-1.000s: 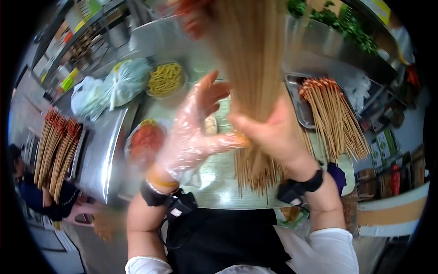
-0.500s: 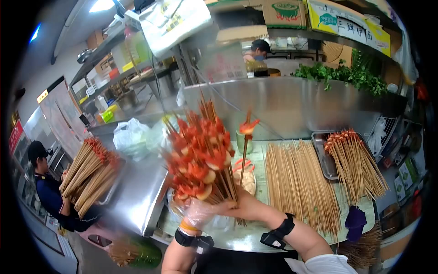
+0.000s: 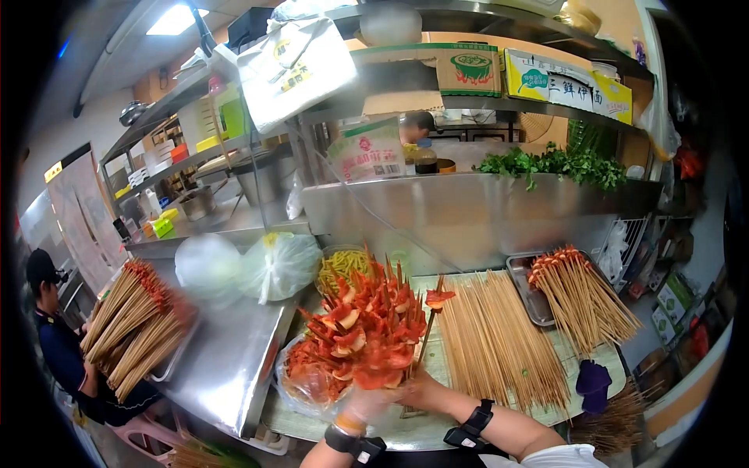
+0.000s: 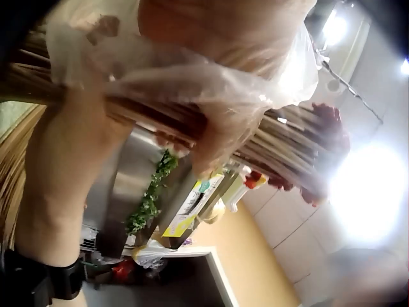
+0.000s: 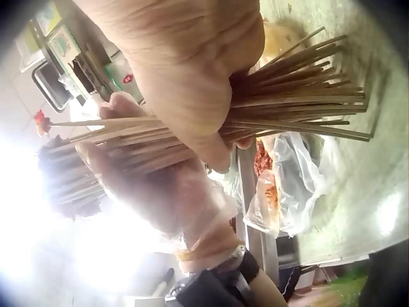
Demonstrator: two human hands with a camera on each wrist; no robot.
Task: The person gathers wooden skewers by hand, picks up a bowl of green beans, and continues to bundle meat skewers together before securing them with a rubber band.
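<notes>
Both hands hold a thick bundle of meat skewers [image 3: 363, 335] upright over the table, its red, coated pieces at the top. My left hand [image 4: 217, 45], in a clear plastic glove, wraps around the sticks just under the meat. Lower down, my bare right hand [image 5: 185, 70] grips the same bundle, and the stick ends [image 5: 300, 105] fan out beyond it near the tabletop. One skewer with a red piece [image 3: 439, 299] leans apart from the bundle on the right side. Behind the bundle, a plastic-lined container of red meat [image 3: 308, 374] is partly hidden.
Bare sticks [image 3: 499, 335] lie in a wide row right of my hands. A metal tray [image 3: 524, 288] with more skewers [image 3: 589, 296] stands beyond them. At left are a steel counter [image 3: 226, 366], tied plastic bags [image 3: 282, 265] and another skewer pile [image 3: 140, 327]. A person [image 3: 58, 343] sits there.
One second ago the bundle was raised close to the head camera, and my left hand was spread beside it. Since then the bundle has come down and my left hand has closed around it.
</notes>
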